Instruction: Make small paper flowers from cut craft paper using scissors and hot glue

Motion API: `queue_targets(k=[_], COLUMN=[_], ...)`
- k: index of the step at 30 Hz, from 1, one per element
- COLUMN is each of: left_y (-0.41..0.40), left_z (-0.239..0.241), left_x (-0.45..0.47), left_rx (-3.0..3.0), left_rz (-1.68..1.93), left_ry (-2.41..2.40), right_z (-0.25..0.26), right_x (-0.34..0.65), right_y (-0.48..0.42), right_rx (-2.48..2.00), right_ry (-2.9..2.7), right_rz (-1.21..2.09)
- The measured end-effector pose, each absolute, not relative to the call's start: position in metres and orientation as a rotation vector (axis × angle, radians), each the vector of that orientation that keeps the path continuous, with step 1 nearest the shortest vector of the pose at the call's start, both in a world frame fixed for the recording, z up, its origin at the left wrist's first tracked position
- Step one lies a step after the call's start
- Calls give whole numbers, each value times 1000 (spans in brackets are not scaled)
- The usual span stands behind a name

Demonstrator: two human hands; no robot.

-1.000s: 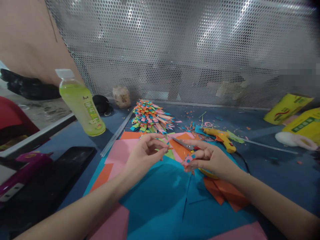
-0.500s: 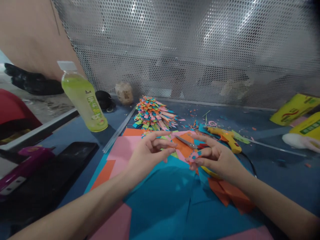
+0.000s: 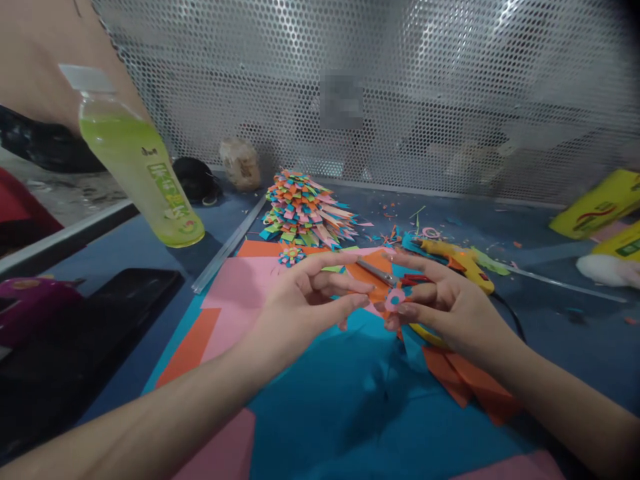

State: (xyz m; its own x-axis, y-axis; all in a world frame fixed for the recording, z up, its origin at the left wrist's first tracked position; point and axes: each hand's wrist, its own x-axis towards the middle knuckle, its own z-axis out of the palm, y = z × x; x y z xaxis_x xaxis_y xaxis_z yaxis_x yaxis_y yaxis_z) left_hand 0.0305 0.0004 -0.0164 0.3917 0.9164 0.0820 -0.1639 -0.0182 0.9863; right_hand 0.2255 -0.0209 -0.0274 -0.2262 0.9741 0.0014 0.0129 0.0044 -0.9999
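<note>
My right hand (image 3: 440,303) pinches a small pink paper flower with a blue centre (image 3: 395,299) between thumb and fingers. A pair of scissors (image 3: 376,271) also rests in that hand, its blade pointing left. My left hand (image 3: 307,300) hovers just left of the flower, fingers curled and apart, holding nothing. Both hands are above sheets of blue (image 3: 320,387), pink (image 3: 240,283) and orange paper (image 3: 467,380) on the table. A pile of folded multicoloured paper pieces (image 3: 303,213) lies just beyond the hands.
A green drink bottle (image 3: 137,163) stands at the left. A yellow glue gun (image 3: 457,261) lies right of the hands. Yellow packets (image 3: 597,203) and a white object (image 3: 607,270) sit far right. A black tray (image 3: 75,333) is at left, a perforated metal screen (image 3: 400,93) behind.
Both hands have risen slightly and come closer together, the right hand turning the paper flower toward me. The view has shifted nearer to the table.
</note>
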Motion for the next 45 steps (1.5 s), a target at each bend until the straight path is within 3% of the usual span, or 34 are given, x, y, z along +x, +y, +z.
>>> queue_targets(k=[45], left_y=[-6], left_z=[-12], left_x=[34], left_rx=[1206], left_rz=[974], left_ry=[806], right_z=[-21], right_x=[222], right_y=[-25], right_rx=[-1133], right_ry=[-1378], right_rz=[1362])
